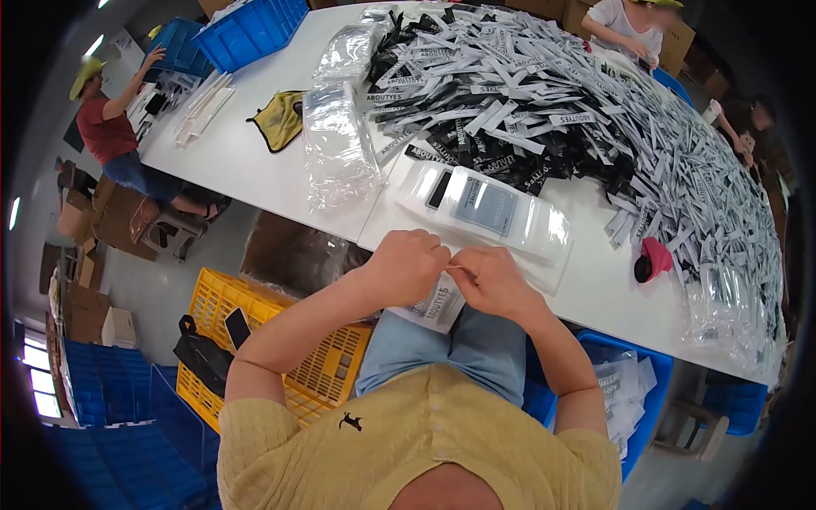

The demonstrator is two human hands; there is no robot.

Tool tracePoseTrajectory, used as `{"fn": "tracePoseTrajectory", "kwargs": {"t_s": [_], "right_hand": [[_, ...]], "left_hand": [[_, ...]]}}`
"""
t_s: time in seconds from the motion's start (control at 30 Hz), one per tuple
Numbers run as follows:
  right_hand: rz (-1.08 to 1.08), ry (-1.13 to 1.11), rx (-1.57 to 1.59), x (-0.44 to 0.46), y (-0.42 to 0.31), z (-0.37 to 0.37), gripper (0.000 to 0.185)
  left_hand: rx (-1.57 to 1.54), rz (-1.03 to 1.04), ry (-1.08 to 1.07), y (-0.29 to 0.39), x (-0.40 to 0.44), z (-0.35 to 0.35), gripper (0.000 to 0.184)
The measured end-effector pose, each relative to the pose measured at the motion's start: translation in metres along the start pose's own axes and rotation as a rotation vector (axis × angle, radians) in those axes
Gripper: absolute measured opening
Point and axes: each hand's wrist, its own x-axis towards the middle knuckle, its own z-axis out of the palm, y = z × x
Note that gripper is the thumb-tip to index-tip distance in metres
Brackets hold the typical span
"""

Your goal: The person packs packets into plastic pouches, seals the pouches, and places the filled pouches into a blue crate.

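Over the lap, my left hand (410, 265) and my right hand (493, 279) meet, fingers pinched together at the top edge of a clear printed bag (435, 308). The bag hangs below the fingers, partly hidden by both hands. Just beyond them on the white table lies a stack of clear bags with a dark grey label (484, 206). Behind that stack, a large heap of black and white printed strips (510, 93) spreads to the right. Left of the stack are more clear plastic bags (340, 144).
A yellow cloth (279, 121) and a pink item (654, 258) lie on the table. Yellow crates (327, 361) stand at left of the lap, a blue bin (654, 382) of packed bags at right. Other people work at the far left and far right.
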Motion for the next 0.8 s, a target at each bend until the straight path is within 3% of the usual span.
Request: {"fn": "tracePoseTrajectory", "kwargs": {"t_s": [0.03, 0.17, 0.23, 0.27, 0.3, 0.33, 0.37, 0.4, 0.47, 0.57, 0.6, 0.67, 0.7, 0.77, 0.8], "right_hand": [[0.013, 0.039, 0.028, -0.003, 0.000, -0.001, 0.010], [0.161, 0.111, 0.127, -0.036, 0.000, -0.025, 0.011], [0.232, 0.145, 0.132, -0.081, 0.021, -0.038, 0.015], [0.304, 0.145, 0.132, -0.113, 0.033, -0.054, 0.017], [0.544, 0.285, 0.376, -0.149, 0.035, -0.067, 0.020], [0.708, 0.553, 0.390, -0.197, 0.044, -0.077, 0.017], [0.880, 0.825, 0.181, -0.241, 0.036, -0.083, 0.013], [0.833, 0.873, -0.151, -0.334, 0.077, -0.088, 0.018], [1.259, 0.612, -0.348, -0.442, 0.090, -0.118, 0.033], [1.110, 0.633, -1.134, -0.392, 0.044, -0.123, 0.045], [0.968, 0.759, -1.226, -0.366, 0.050, -0.128, 0.044], [0.755, 0.767, -1.068, -0.278, 0.061, -0.129, 0.040], [0.649, 0.779, -0.844, -0.217, 0.055, -0.120, 0.035], [0.175, 0.608, -0.713, -0.115, 0.071, -0.105, 0.026], [0.067, 0.510, -0.618, -0.067, 0.075, -0.097, 0.029]], "left_hand": [[0.042, -0.002, -0.012, 0.002, 0.002, 0.002, 0.007], [-0.339, -0.104, -0.115, 0.001, 0.016, 0.013, 0.017], [-0.580, -0.187, -0.175, 0.012, 0.029, 0.010, 0.026], [-0.555, -0.168, -0.178, 0.011, 0.032, 0.014, 0.030], [-0.531, -0.149, -0.180, 0.008, 0.032, 0.021, 0.034], [-0.507, -0.129, -0.179, 0.004, 0.033, 0.029, 0.039], [-0.447, -0.073, -0.113, 0.001, 0.033, 0.037, 0.040], [-0.387, -0.019, -0.045, -0.003, 0.032, 0.045, 0.040], [-0.320, 0.066, 0.045, -0.005, 0.038, 0.060, 0.043], [-0.286, 0.138, 0.125, -0.004, 0.056, 0.073, 0.046], [-0.265, 0.145, 0.156, -0.001, 0.064, 0.076, 0.047], [-0.196, 0.128, 0.192, 0.001, 0.069, 0.084, 0.049], [-0.146, 0.107, 0.203, -0.001, 0.071, 0.092, 0.049], [-0.095, 0.098, 0.228, -0.009, 0.070, 0.104, 0.049], [-0.093, 0.109, 0.242, -0.015, 0.066, 0.109, 0.048]]}}
